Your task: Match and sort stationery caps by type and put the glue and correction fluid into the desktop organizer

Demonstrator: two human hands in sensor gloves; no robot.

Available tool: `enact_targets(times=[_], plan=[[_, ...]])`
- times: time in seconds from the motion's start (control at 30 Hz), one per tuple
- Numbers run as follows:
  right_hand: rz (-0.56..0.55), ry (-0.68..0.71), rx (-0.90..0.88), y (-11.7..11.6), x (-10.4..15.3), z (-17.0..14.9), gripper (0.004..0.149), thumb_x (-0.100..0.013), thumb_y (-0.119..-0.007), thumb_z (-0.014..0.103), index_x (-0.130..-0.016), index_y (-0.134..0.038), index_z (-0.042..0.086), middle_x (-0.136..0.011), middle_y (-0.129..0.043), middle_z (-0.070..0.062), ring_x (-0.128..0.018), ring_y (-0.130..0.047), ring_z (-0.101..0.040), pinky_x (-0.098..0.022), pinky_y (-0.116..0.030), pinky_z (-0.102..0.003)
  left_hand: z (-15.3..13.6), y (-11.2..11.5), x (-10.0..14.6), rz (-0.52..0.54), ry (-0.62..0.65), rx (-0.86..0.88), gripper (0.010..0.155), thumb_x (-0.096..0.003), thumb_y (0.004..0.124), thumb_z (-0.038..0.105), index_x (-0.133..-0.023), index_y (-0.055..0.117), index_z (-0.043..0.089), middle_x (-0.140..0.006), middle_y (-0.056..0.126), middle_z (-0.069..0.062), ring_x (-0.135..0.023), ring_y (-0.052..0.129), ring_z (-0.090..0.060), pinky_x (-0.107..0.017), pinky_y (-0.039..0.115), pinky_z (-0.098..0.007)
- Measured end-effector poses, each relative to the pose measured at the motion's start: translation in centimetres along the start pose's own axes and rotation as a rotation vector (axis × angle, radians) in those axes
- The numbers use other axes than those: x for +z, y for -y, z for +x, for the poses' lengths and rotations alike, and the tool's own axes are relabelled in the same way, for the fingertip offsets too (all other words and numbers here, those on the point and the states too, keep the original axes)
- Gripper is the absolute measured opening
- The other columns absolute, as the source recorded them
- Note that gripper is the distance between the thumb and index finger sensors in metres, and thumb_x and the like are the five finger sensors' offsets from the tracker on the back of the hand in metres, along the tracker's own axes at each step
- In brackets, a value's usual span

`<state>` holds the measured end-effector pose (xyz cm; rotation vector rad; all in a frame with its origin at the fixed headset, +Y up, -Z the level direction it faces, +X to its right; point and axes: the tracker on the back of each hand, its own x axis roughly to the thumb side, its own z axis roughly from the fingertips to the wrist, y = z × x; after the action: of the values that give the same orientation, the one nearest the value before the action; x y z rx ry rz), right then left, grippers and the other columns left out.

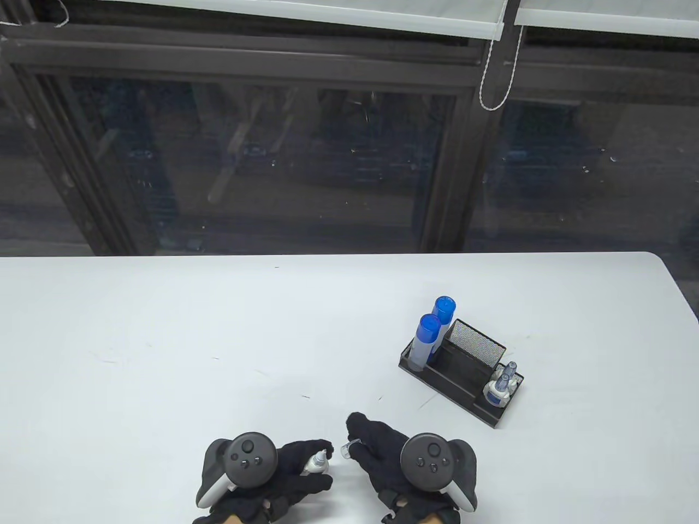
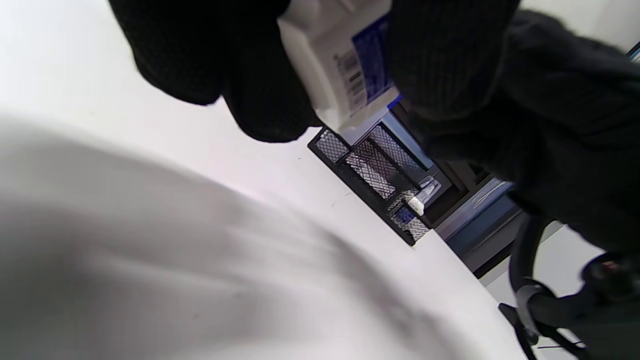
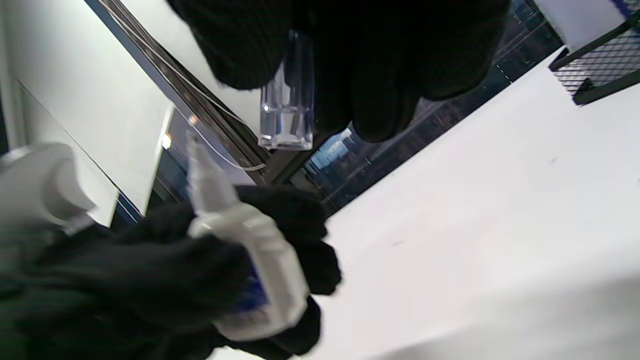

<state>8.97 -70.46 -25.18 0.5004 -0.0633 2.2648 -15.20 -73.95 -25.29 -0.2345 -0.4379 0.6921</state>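
Note:
My left hand [image 1: 306, 472] grips a white correction fluid bottle [image 1: 318, 463] [image 2: 345, 65] [image 3: 250, 250] near the table's front edge, its thin nozzle bare and pointing right. My right hand [image 1: 363, 442] pinches a clear cap [image 1: 348, 448] [image 3: 287, 107] just right of that nozzle, a small gap between them. The black mesh organizer [image 1: 464, 388] [image 2: 372, 175] stands at the right. Two blue-capped glue sticks [image 1: 428, 335] stand in its left compartment. Capped correction fluid bottles [image 1: 501, 385] stand in its right compartment.
The white table [image 1: 191, 338] ends at its far edge before a dark window frame [image 1: 262, 60]. The table's rounded right corner [image 1: 663, 267] lies behind the organizer. A blind cord [image 1: 494, 82] hangs at the back right.

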Motion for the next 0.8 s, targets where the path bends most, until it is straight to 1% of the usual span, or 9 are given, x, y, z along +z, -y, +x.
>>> enact_targets(times=[0.13,0.2,0.33,0.43,0.5,0.57,0.67,0.73,0.8], plan=[[-0.036,0.037,-0.029,0.5,0.3,0.8,0.052,-0.050,-0.078,0.030,-0.101,-0.071,0.020,-0.091,-0.086,-0.009,-0.077,-0.090,-0.030,-0.063,-0.073,-0.050,0.4,0.3,0.0,-0.017,0.004,-0.070,0.061,-0.0494,0.083,0.052,-0.104,0.070,0.028,-0.101,0.087,-0.001,-0.079,0.101,-0.022,-0.062,0.081,-0.050],[-0.003,0.060,-0.020,0.1,0.5,1.2,0.052,-0.050,-0.078,0.030,-0.101,-0.071,0.019,-0.091,-0.087,-0.010,-0.077,-0.090,-0.031,-0.063,-0.073,-0.050,0.7,0.5,0.0,-0.025,0.015,-0.099,0.061,-0.0494,0.083,0.052,-0.104,0.070,0.028,-0.101,0.087,-0.001,-0.079,0.101,-0.021,-0.063,0.081,-0.050],[0.036,0.094,0.072,-0.6,0.4,1.9,0.052,-0.050,-0.078,0.030,-0.101,-0.071,0.020,-0.091,-0.087,-0.009,-0.078,-0.090,-0.031,-0.063,-0.072,-0.051,1.4,0.9,-0.1,-0.040,0.028,-0.140,0.061,-0.0491,0.083,0.052,-0.104,0.070,0.028,-0.101,0.087,-0.001,-0.079,0.101,-0.021,-0.063,0.081,-0.050],[0.093,0.128,0.137,-1.3,0.5,2.3,0.051,-0.050,-0.078,0.029,-0.100,-0.072,0.020,-0.091,-0.086,-0.009,-0.078,-0.090,-0.031,-0.064,-0.072,-0.051,1.8,0.9,-0.1,-0.030,0.036,-0.152,0.062,-0.0487,0.083,0.053,-0.104,0.070,0.028,-0.100,0.088,-0.001,-0.078,0.101,-0.020,-0.062,0.082,-0.049],[0.105,0.140,0.190,-1.7,0.5,2.6,0.051,-0.050,-0.078,0.029,-0.100,-0.072,0.021,-0.091,-0.087,-0.009,-0.079,-0.090,-0.031,-0.064,-0.072,-0.051,1.7,1.0,0.0,-0.020,0.033,-0.139,0.062,-0.0485,0.084,0.053,-0.104,0.071,0.027,-0.099,0.088,-0.002,-0.077,0.101,-0.020,-0.062,0.082,-0.049],[0.107,0.147,0.202,-2.0,0.6,2.8,0.053,-0.050,-0.078,0.030,-0.101,-0.071,0.021,-0.093,-0.085,-0.008,-0.080,-0.089,-0.031,-0.065,-0.071,-0.051,1.6,1.1,0.0,-0.025,0.025,-0.134,0.062,-0.0484,0.084,0.052,-0.103,0.071,0.027,-0.099,0.088,-0.002,-0.077,0.101,-0.020,-0.062,0.082,-0.049],[0.077,0.112,0.202,-1.8,0.7,2.7,0.060,-0.050,-0.077,0.038,-0.105,-0.066,0.018,-0.097,-0.081,-0.012,-0.083,-0.086,-0.034,-0.066,-0.069,-0.053,1.6,1.0,0.0,-0.016,0.027,-0.131,0.062,-0.0483,0.084,0.052,-0.103,0.071,0.027,-0.099,0.088,-0.002,-0.077,0.101,-0.020,-0.062,0.082,-0.049],[0.065,0.106,0.220,-1.5,0.7,2.7,0.055,-0.050,-0.076,0.038,-0.101,-0.072,0.019,-0.091,-0.086,-0.011,-0.077,-0.089,-0.033,-0.063,-0.071,-0.052,1.7,0.9,0.0,-0.004,0.028,-0.139,0.061,-0.0484,0.084,0.052,-0.103,0.071,0.028,-0.099,0.088,-0.002,-0.077,0.101,-0.020,-0.062,0.082,-0.049],[0.059,0.108,0.221,-1.5,0.8,2.8,0.049,-0.050,-0.077,0.034,-0.097,-0.076,0.020,-0.086,-0.090,-0.009,-0.074,-0.092,-0.030,-0.061,-0.074,-0.050,1.9,0.9,0.0,0.004,0.031,-0.148,0.061,-0.0489,0.085,0.050,-0.104,0.070,0.027,-0.099,0.088,-0.002,-0.076,0.101,-0.020,-0.062,0.082,-0.049]])
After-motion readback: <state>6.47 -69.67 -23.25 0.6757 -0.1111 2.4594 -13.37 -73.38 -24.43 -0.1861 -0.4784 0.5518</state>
